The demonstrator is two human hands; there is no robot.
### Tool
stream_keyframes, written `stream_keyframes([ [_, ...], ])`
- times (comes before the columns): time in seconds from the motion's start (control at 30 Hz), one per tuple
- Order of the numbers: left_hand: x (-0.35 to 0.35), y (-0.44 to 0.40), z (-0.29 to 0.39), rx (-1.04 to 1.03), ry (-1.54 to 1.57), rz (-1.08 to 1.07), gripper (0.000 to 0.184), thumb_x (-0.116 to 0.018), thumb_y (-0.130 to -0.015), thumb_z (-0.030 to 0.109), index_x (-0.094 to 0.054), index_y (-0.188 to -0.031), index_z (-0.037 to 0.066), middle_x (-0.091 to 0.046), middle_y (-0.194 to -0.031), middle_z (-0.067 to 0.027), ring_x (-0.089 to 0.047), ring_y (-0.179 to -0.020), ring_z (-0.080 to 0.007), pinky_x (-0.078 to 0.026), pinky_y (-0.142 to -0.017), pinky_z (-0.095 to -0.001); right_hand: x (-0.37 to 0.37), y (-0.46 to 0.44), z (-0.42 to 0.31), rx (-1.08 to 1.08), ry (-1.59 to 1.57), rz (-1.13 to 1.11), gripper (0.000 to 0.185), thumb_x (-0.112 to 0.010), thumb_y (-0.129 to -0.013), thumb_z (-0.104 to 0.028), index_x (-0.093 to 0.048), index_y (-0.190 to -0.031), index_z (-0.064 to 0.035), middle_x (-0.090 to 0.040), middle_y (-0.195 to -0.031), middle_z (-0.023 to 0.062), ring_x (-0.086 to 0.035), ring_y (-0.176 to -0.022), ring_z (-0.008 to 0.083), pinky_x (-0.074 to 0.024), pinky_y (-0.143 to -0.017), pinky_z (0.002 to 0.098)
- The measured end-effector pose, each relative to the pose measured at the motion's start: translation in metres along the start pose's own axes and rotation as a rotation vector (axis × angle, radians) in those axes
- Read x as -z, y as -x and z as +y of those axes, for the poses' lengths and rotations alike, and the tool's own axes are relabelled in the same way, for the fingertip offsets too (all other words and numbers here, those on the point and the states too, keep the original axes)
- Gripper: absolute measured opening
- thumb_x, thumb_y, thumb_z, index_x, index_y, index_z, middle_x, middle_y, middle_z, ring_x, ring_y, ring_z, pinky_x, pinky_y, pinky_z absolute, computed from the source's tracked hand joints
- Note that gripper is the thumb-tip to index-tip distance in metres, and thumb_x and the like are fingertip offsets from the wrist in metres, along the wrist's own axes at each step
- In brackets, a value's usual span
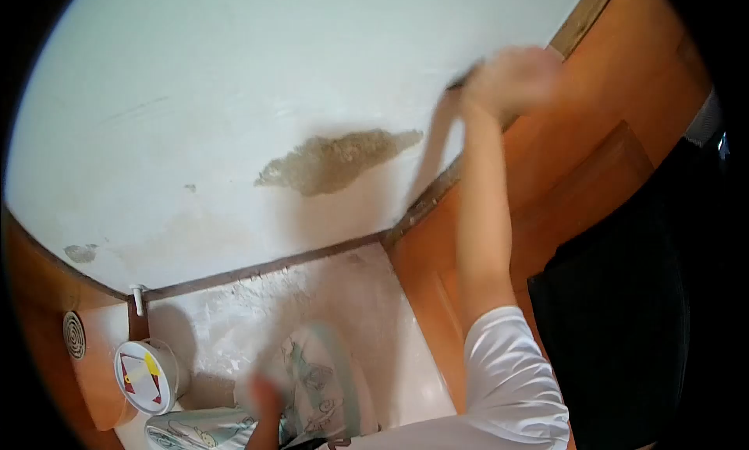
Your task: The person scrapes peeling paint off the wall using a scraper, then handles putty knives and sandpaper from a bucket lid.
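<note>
White painted wall [234,60], your right hand [515,79] raised near its wooden edging.
Irregular grey-brown bare patch [339,163]: on the wall, below and left of your right hand; dark narrow shape [462,79], too blurred to identify, at that hand's left side. Your left hand [265,399]: low, over pale flecked floor [226,317]. Both grips blurred; cannot tell. White round-lidded bucket [144,378] left; orange-brown panelled door [577,169] right.

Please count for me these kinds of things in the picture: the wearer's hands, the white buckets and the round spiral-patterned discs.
Left hand and right hand: 2
White bucket: 1
Spiral-patterned disc: 1
Total: 4
</note>
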State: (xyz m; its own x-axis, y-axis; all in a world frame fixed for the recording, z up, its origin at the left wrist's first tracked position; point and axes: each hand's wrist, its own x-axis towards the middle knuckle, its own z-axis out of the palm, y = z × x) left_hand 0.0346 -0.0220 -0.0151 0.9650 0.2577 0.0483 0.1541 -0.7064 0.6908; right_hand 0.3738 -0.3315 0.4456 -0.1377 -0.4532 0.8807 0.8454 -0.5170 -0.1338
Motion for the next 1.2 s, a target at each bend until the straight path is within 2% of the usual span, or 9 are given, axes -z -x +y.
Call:
stream_keyframes([
  [0.1,-0.005,-0.004,-0.01,0.184,-0.097,-0.153,0.034,-0.043,-0.08,0.02,-0.051,-0.103,-0.003,-0.053,-0.1,-0.0226,-0.051,-0.093,-0.0377,-0.04,-0.079,-0.0441,0.001,0.005,0.021,-0.018,0.012,0.073,0.012,-0.041,-0.083,-0.011,-0.041,-0.072,-0.006,-0.041,-0.064,-0.0005,-0.039,-0.057,0.0115,-0.0346,-0.05,0.0232],
  [0.23,-0.005,-0.002,-0.007,0.079,-0.027,-0.025,0.033,-0.042,-0.076,0.021,-0.052,-0.096,-0.002,-0.054,-0.091,-0.0224,-0.051,-0.082,-0.041,-0.041,-0.07,-0.047,0.0,0.009,0.009,0.206,0.171,-0.05,0.006,-0.04,-0.08,-0.012,-0.045,-0.077,-0.0083,-0.041,-0.064,-0.0012,-0.039,-0.055,0.0098,-0.0347,-0.048,0.0227],
  [0.33,-0.013,-0.009,-0.011,0.054,-0.016,0.003,0.031,-0.042,-0.076,0.019,-0.052,-0.097,-0.002,-0.055,-0.089,-0.022,-0.051,-0.081,-0.0415,-0.04,-0.07,-0.0468,-0.004,0.005,0.017,-0.023,-0.18,0.024,0.016,-0.043,-0.083,-0.015,-0.042,-0.07,-0.0067,-0.039,-0.063,-0.0006,-0.039,-0.057,0.0111,-0.0331,-0.05,0.0236],
  [0.67,0.001,0.009,-0.011,0.079,-0.046,-0.038,0.03,-0.042,-0.075,0.017,-0.053,-0.096,-0.002,-0.055,-0.088,-0.0222,-0.051,-0.08,-0.041,-0.041,-0.071,-0.0458,-0.006,0.02,0.016,0.164,0.133,-0.012,0.037,-0.042,-0.092,-0.027,-0.033,-0.062,-0.0083,-0.032,-0.055,-0.0028,-0.032,-0.05,0.0086,-0.0249,-0.044,0.0202],
  [0.8,-0.008,-0.003,-0.008,0.096,-0.018,-0.011,0.03,-0.042,-0.076,0.018,-0.053,-0.095,-0.002,-0.054,-0.086,-0.0222,-0.05,-0.079,-0.0411,-0.04,-0.069,-0.0465,0.002,-0.004,-0.028,-0.041,-0.293,0.135,0.043,-0.042,-0.091,-0.037,-0.03,-0.061,-0.0089,-0.029,-0.054,-0.0028,-0.027,-0.051,0.0076,-0.0228,-0.044,0.0218],
  [0.93,-0.005,0.003,-0.018,0.086,-0.028,-0.035,0.03,-0.041,-0.077,0.019,-0.052,-0.094,-0.002,-0.053,-0.085,-0.0224,-0.05,-0.08,-0.041,-0.04,-0.069,-0.0464,-0.004,0.011,0.004,0.418,0.117,-0.011,0.04,-0.04,-0.093,-0.033,-0.031,-0.063,-0.0079,-0.03,-0.056,-0.0028,-0.027,-0.049,0.0087,-0.0224,-0.043,0.0207],
  [1.03,-0.011,0.002,-0.016,0.106,-0.015,-0.006,0.03,-0.042,-0.076,0.019,-0.052,-0.094,-0.002,-0.053,-0.086,-0.022,-0.05,-0.08,-0.0415,-0.039,-0.069,-0.0472,-0.001,-0.008,-0.031,-0.038,-0.238,0.134,0.041,-0.035,-0.092,-0.034,-0.025,-0.059,-0.0137,-0.027,-0.056,-0.0033,-0.027,-0.048,0.008,-0.0242,-0.042,0.0194],
  [1.07,-0.009,-0.001,-0.012,0.126,-0.045,-0.022,0.029,-0.043,-0.076,0.019,-0.052,-0.094,-0.002,-0.053,-0.087,-0.0219,-0.05,-0.08,-0.0415,-0.039,-0.069,-0.0474,-0.01,-0.003,-0.006,0.21,0.007,0.161,0.038,-0.034,-0.092,-0.034,-0.025,-0.061,-0.0134,-0.024,-0.053,-0.0037,-0.023,-0.044,0.0077,-0.0214,-0.04,0.0192],
  [1.2,-0.013,-0.004,-0.018,0.086,-0.063,-0.015,0.028,-0.042,-0.076,0.018,-0.052,-0.096,-0.001,-0.053,-0.088,-0.0214,-0.049,-0.08,-0.0415,-0.039,-0.068,-0.0477,-0.011,-0.01,-0.032,0.118,-0.226,0.093,0.044,-0.041,-0.092,-0.038,-0.029,-0.062,-0.0075,-0.031,-0.052,-0.0032,-0.031,-0.048,0.0076,-0.0237,-0.041,0.0213],
])
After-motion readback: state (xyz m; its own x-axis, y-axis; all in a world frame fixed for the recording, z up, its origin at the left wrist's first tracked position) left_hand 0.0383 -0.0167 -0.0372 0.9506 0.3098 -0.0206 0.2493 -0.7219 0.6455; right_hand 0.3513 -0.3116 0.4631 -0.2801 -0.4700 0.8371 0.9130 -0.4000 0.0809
